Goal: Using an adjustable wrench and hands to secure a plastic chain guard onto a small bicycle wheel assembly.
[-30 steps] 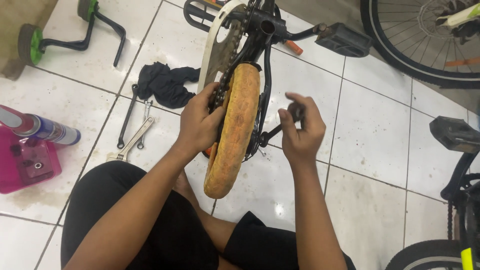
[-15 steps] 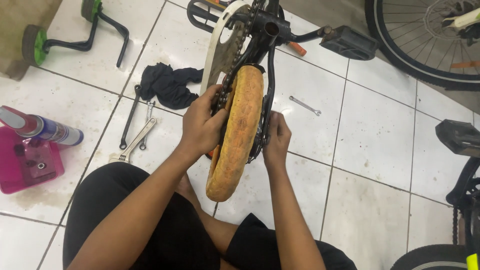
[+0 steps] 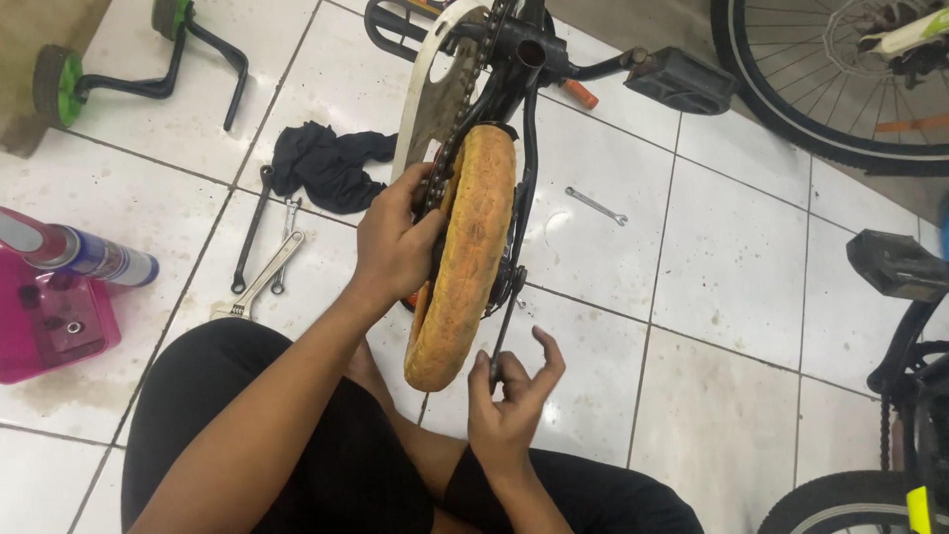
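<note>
White tiled floor all round me, grubby in spots. Upside-down small black bicycle frame in front of my knees, black rubber pedal sticking out right, white chain guard on the left side. Its small wheel with the worn orange-yellow tyre points toward me, rusty chain running along its left. My left hand is clamped on the wheel's left side at the chain, fingers wrapped in, steadying it. My right hand has dropped low since half a second ago: back then it was pressed up against the wheel's right side, now it sits below the tyre, pinching the bottom end of a thin dark metal wrench between thumb and fingers, other fingers loose and spread. The wrench's top end meets the axle area on the wheel's right; I judge it is seated on the axle nut, though the nut itself is too small to see. So I read the change as hand-fitting over, tool work on. Big spoked bicycle wheel top right, another black bike at the right edge. Pink plastic tray far left with spray can, black crumpled rag, green training wheels, silver adjustable spanner, small silver spanner lying apart on a tile.
</note>
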